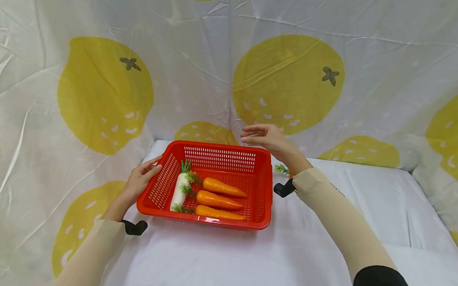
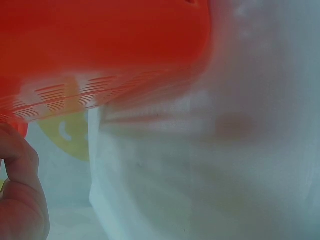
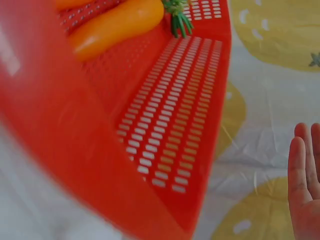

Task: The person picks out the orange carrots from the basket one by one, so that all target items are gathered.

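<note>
A red plastic basket [image 1: 204, 220] is in the middle of the head view, with slotted walls and floor. At its left rim my left hand [image 1: 137, 182] grips the edge, the thumb near the inner side. Inside lie a white radish [image 1: 178, 191] with a green top, set lengthwise at the left, and three orange carrots [image 1: 218, 200] pointing right. My right hand [image 1: 266, 138], its fingers extended leftward, is held above the back right corner of the basket and holds nothing. In the right wrist view its fingers [image 3: 298, 172] show apart from the basket wall [image 3: 165, 125].
Green leaves [image 1: 281, 169] and a bit of orange show on the table right of the basket, partly hidden by my right wrist. A white cloth covers the table [image 1: 221, 265]. Behind it hangs a white curtain [image 1: 193, 79] printed with yellow lemons.
</note>
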The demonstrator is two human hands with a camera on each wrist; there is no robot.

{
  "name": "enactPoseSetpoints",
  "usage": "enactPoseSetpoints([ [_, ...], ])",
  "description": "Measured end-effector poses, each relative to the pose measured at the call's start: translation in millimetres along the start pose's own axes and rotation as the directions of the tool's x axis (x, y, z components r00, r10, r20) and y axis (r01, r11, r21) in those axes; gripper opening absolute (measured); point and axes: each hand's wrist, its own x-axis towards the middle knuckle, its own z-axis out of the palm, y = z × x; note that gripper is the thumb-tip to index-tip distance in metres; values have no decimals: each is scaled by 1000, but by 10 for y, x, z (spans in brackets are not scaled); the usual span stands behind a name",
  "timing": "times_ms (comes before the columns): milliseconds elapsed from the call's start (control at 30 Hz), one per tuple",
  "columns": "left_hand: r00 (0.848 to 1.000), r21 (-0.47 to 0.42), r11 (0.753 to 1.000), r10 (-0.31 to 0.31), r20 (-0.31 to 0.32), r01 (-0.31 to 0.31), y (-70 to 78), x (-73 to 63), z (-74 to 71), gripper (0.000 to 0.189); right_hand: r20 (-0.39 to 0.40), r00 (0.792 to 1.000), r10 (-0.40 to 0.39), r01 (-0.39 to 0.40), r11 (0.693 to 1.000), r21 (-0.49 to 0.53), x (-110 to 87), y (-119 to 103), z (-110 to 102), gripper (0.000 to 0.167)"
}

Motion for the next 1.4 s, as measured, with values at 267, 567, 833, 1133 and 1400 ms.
enactPoseSetpoints([
  [267,1000,-26,1000,-6,26,7,260,-156,72,55,11,999,34,-35,999,30,194,190,356,41],
  [567,1000,-16,1000,4,24,-4,233,-143,82,53,-8,993,119,-118,990,80,313,393,635,42],
  [833,1000,-23,1000,13,24,-12,231,-144,81,53,-24,979,202,-197,970,143,396,581,798,45],
  [1133,1000,-24,1000,14,23,-13,228,-146,85,53,-54,968,245,-235,960,150,428,782,881,46],
  [1400,1000,-22,1000,14,25,-13,223,-140,82,53,-58,960,273,-268,960,77,414,837,1001,44],
])
